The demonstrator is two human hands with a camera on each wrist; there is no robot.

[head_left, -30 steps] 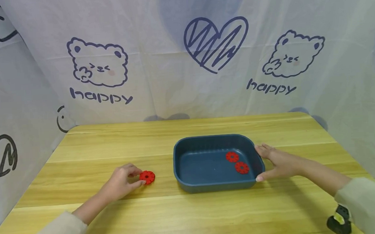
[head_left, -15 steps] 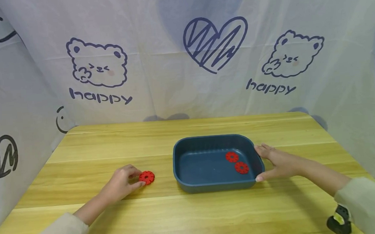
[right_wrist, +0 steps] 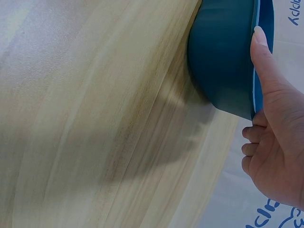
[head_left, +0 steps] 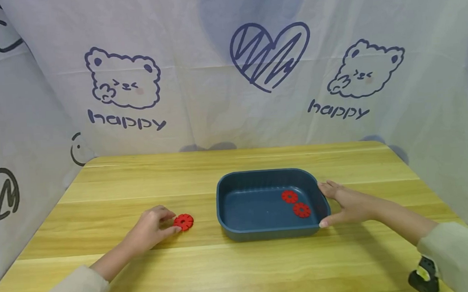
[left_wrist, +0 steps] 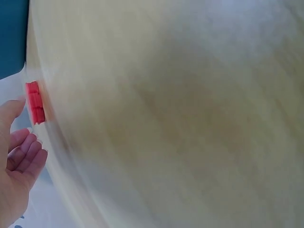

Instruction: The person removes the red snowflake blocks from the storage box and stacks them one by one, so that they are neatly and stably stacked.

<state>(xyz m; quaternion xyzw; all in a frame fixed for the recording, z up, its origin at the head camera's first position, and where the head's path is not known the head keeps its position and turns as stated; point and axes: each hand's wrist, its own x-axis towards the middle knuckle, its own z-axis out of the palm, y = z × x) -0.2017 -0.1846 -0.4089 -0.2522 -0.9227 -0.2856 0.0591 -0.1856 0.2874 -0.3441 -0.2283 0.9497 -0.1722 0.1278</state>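
- A red disc point(head_left: 187, 221) lies on the tabletop point(head_left: 185, 274), between the left hand point(head_left: 152, 225) and the blue tray point(head_left: 254, 209), apart from the tray.
- The left hand's thumb and fingers are bent and set apart at the disc's left edge; I cannot tell whether they pinch it.
- The right hand point(head_left: 348, 205) grips the tray's right end, thumb on the rim.
- Two more red discs point(head_left: 305, 211) lie inside the tray, near that end.
- A printed sheet point(head_left: 199, 99) hangs behind.
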